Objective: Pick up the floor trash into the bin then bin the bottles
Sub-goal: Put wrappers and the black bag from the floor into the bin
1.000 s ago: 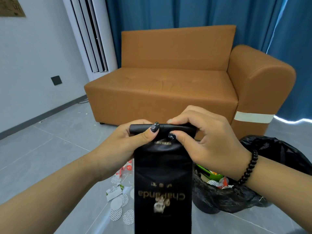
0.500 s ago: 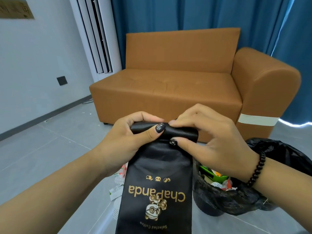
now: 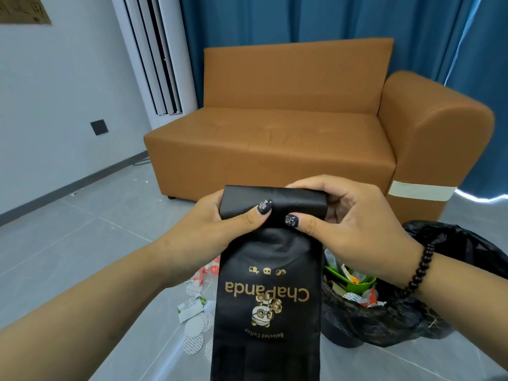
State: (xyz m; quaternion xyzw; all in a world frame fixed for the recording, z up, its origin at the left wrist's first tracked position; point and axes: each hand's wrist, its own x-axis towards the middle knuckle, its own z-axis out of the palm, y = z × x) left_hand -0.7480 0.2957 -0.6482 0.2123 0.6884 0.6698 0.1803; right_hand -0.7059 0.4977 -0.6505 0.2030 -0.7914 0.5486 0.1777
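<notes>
Since a second ago the coffee bag [image 3: 268, 292] sits wider, folded end up, pinched by left hand [image 3: 220, 224] and right hand [image 3: 343, 224]; next, drop it into the bin [image 3: 453, 243] just right of them.

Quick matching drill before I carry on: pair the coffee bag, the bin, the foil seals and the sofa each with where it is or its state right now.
Things:
1. coffee bag
2. bin
3. foil seals
4. sofa

Places or states:
A. lying on the floor, lower left
B. against the blue curtain
C. gripped upside down by the left hand and the right hand
D. black-lined, trash inside, on the right

Pairs: 1-C, 2-D, 3-A, 4-B
</notes>
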